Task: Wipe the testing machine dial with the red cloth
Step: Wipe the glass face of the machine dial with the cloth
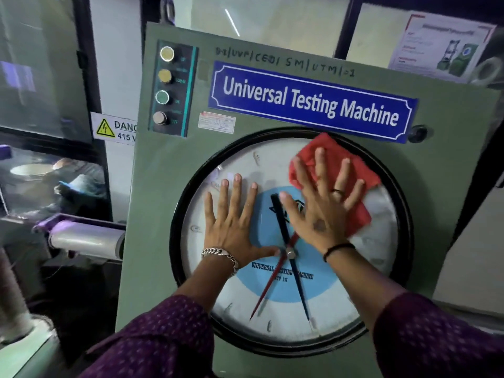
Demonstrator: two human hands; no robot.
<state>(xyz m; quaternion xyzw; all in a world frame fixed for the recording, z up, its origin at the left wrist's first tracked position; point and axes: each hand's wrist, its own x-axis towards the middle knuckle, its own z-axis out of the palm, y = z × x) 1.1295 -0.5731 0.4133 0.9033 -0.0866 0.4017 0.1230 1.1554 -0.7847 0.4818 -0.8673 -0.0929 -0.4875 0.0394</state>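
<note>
Now the wiping is in progress on the upper right part of the dial [272,317]. The right hand [321,211] is open and flat, its fingers [319,165] spread wide, and it presses the red cloth [338,159] against the glass; it does not grip the cloth, it only pins it under the palm. The left hand [231,222] is also open and flat, holding nothing, and it rests on the left half of the glass near the centre pin, I think to steady the body.

To do this step well, I would keep the palm pressure even and move the cloth in round strokes that follow the black rim [188,186], because dust probably collects where the glass meets the rim. The bare left hand may leave prints on the glass, so its place should be wiped at the end. The lower half seems not yet covered.

The dial is a big round face, white outside and light blue in the middle, under a smooth shiny cover that reflects light. Two thin needles, one dark [302,296] and one red [263,296], sit behind the cover, so the cloth cannot disturb them. The cloth looks soft and crumpled. The cabinet [163,186] is flat, dull green painted metal.
</note>
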